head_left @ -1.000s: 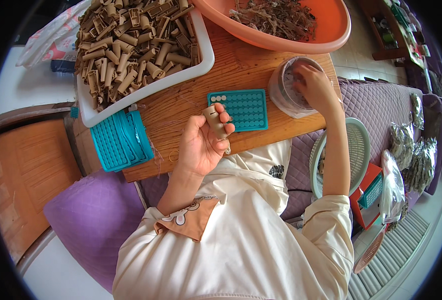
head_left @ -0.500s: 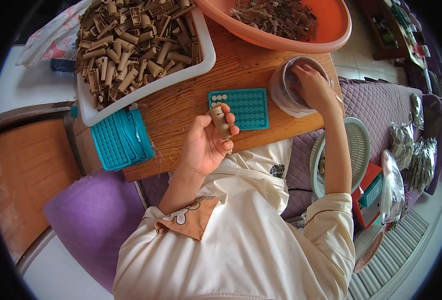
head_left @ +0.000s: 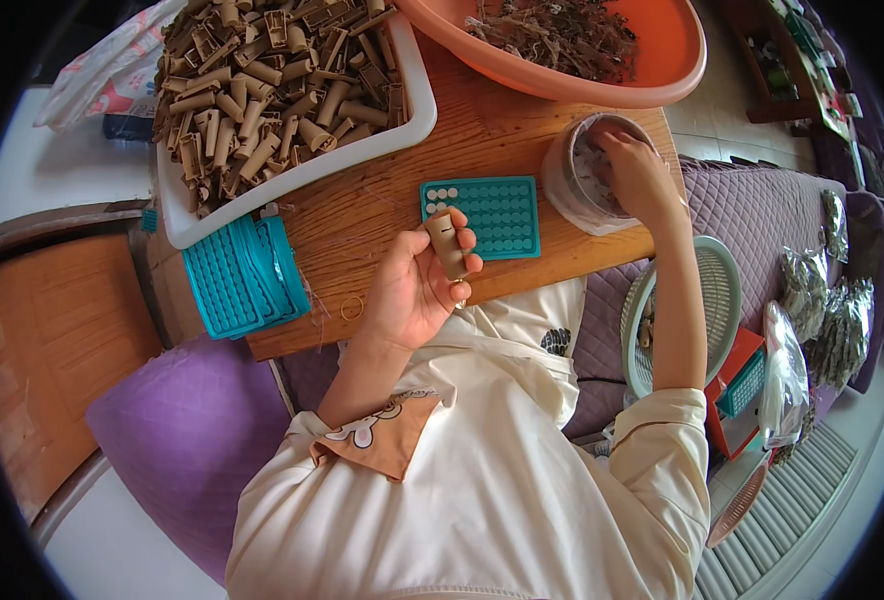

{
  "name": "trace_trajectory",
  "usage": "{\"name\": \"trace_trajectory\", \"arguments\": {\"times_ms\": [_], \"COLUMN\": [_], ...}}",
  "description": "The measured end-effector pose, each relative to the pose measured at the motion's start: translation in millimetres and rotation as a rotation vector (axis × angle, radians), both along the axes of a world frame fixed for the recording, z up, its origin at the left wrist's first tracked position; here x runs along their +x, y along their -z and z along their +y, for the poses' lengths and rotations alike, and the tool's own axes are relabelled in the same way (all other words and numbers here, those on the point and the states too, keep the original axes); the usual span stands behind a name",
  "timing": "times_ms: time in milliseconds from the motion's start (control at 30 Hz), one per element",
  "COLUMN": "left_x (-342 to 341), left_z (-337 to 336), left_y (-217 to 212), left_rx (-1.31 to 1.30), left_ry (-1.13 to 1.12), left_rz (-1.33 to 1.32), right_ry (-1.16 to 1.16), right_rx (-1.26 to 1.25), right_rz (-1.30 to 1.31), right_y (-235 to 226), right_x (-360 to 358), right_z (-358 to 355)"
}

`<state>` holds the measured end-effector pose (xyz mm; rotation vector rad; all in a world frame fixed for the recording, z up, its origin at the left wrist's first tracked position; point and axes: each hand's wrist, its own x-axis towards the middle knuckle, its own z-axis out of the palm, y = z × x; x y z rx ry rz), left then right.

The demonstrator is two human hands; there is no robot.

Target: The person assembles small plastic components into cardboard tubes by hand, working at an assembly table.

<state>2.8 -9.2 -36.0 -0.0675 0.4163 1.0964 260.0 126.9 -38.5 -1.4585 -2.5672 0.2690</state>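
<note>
My left hand (head_left: 417, 285) is closed around a tan plastic tube-shaped part (head_left: 446, 246) with a dark slot near its top, held upright in front of my chest. Just beyond it lies a teal tray (head_left: 502, 218) of small round cavities, with several white discs (head_left: 442, 194) in its far left corner. My right hand (head_left: 634, 178) reaches into a round tub (head_left: 559, 190) lined with clear plastic at the table's right edge. Its fingertips are hidden inside, and whitish contents show beside them.
A white bin (head_left: 424, 118) heaped with tan parts (head_left: 262, 100) fills the far left. An orange basin (head_left: 677, 85) of metal pieces stands at the back. Stacked teal trays (head_left: 232, 280) lie at the wooden table's (head_left: 342, 210) left edge; a green basket (head_left: 722, 290) is by my right forearm.
My right hand has shifted slightly within the tub, and more whitish contents show there. My left hand still holds the tan part; the whole view has moved a little.
</note>
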Motion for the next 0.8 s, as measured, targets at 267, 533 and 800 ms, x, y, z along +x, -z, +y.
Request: {"name": "trace_trajectory", "arguments": {"times_ms": [267, 533, 800], "left_x": [-3.3, -0.1, 1.3], "left_z": [-1.5, -0.2, -0.6], "left_y": [0.1, 1.4, 2.3], "left_rx": [0.000, -0.006, -0.010], "left_ry": [0.012, 0.025, 0.036], "left_rz": [0.050, 0.042, 0.033], "right_ry": [0.090, 0.468, 0.422], "right_rx": [-0.038, -0.430, -0.489], "right_rz": [0.234, 0.470, 0.619], "right_y": [-8.7, -30.1, -28.4], "right_x": [-0.1, 4.6, 13.3], "right_z": [2.3, -8.2, -12.9]}}
